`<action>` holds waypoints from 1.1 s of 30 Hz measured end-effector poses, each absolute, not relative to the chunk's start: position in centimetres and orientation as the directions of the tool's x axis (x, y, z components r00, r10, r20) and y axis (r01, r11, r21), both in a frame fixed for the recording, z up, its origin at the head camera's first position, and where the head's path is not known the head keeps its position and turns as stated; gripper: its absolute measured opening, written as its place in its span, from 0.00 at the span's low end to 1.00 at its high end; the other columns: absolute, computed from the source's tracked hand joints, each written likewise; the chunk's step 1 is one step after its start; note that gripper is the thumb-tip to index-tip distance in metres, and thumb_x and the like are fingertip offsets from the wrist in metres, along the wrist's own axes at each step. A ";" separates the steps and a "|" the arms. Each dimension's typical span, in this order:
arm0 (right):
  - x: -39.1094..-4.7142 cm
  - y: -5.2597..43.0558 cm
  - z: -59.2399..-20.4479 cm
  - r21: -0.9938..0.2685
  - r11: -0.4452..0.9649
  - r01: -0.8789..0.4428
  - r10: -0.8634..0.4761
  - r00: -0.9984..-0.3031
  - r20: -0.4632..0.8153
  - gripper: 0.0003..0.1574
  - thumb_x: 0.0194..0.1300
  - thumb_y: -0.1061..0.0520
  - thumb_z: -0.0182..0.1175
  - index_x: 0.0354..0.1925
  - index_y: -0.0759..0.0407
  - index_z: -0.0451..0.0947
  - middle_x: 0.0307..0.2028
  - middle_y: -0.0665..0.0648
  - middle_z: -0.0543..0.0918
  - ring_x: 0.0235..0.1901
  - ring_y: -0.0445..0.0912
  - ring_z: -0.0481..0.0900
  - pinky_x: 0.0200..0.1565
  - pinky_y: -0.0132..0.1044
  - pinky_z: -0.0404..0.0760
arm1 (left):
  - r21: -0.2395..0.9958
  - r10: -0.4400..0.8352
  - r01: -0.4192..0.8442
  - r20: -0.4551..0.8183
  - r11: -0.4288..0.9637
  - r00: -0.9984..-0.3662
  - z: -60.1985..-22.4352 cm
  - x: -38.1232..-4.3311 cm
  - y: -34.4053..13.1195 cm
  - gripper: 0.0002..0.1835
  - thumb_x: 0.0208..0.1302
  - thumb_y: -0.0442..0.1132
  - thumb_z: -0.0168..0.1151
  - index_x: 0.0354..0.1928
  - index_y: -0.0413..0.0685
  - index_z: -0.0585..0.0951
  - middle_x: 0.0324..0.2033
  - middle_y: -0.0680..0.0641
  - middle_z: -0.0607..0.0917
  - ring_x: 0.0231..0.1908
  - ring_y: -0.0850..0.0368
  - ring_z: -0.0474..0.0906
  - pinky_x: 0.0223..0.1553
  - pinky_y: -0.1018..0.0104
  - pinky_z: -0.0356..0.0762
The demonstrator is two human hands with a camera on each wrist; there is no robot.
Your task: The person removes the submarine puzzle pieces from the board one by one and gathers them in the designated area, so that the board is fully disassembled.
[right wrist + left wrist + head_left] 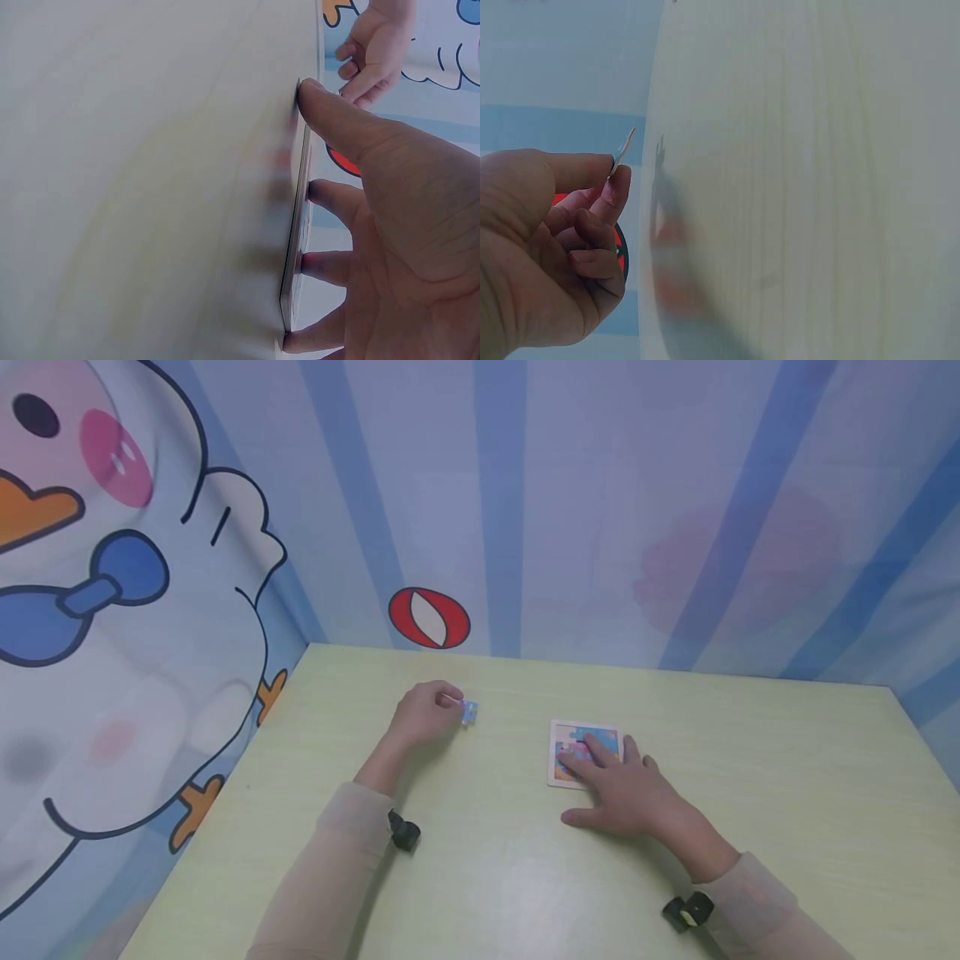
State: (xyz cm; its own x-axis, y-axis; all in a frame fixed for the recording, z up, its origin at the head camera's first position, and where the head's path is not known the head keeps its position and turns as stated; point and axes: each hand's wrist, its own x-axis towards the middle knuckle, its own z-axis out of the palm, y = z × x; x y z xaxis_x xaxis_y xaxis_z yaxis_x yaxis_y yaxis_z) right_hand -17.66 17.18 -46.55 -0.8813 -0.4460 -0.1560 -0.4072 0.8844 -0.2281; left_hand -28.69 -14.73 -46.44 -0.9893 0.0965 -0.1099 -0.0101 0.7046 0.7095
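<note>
Between thumb and index fingertip my left hand [429,714] pinches a small blue jigsaw piece [469,712], held just above the table. The left wrist view shows the piece [622,152] nearly edge-on, with the other fingers curled beneath. To the right lies a square puzzle board [553,756] with a pale border and a colourful picture. My right hand [626,789] rests over its lower right part, fingers spread and fingertips touching its surface. In the right wrist view the board [295,247] appears as a thin edge under those fingertips. Part of the picture is hidden by the hand.
Both objects are on a pale yellow table [480,877]. Behind it hangs a blue striped cloth [585,510], with a large cartoon bird [150,693] on the left side. Each wrist wears a small black camera, the left camera [405,833] and the right camera [687,912].
</note>
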 end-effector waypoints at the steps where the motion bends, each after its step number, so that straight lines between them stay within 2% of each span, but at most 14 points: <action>1: -17.7 17.2 -46.6 -0.228 0.884 -0.408 -0.446 -0.881 -0.155 0.54 0.63 0.23 0.62 0.79 0.43 0.63 0.79 0.68 0.56 0.69 0.86 0.50 0.59 0.81 0.61 | 0.706 0.094 -0.012 -0.111 0.708 -0.989 -46.5 -28.7 -15.0 0.13 0.74 0.45 0.62 0.54 0.49 0.84 0.48 0.46 0.86 0.50 0.47 0.81 0.55 0.49 0.78; 10: -17.7 17.1 -46.5 -0.228 0.885 -0.405 -0.444 -0.882 -0.159 0.55 0.63 0.22 0.61 0.79 0.43 0.63 0.78 0.68 0.57 0.69 0.87 0.50 0.59 0.81 0.61 | 0.672 0.084 -0.019 -0.120 0.741 -0.989 -46.8 -28.8 -16.3 0.13 0.74 0.43 0.62 0.53 0.44 0.85 0.48 0.42 0.86 0.51 0.45 0.81 0.56 0.48 0.77; 23: -17.7 17.1 -46.5 -0.230 0.886 -0.403 -0.444 -0.881 -0.165 0.55 0.63 0.23 0.62 0.79 0.43 0.63 0.79 0.68 0.56 0.69 0.87 0.50 0.59 0.81 0.60 | 0.649 0.068 -0.008 -0.092 0.760 -0.993 -47.4 -28.9 -16.4 0.13 0.72 0.42 0.64 0.53 0.44 0.85 0.45 0.44 0.86 0.48 0.47 0.80 0.55 0.50 0.76; 33: -17.8 17.6 -46.9 -0.218 0.891 -0.399 -0.435 -0.886 -0.157 0.55 0.64 0.23 0.61 0.80 0.41 0.61 0.79 0.68 0.55 0.69 0.85 0.51 0.59 0.80 0.61 | 0.655 0.112 0.039 -0.070 0.754 -0.991 -46.9 -28.6 -14.8 0.14 0.72 0.43 0.64 0.54 0.47 0.84 0.45 0.45 0.86 0.47 0.48 0.80 0.54 0.51 0.78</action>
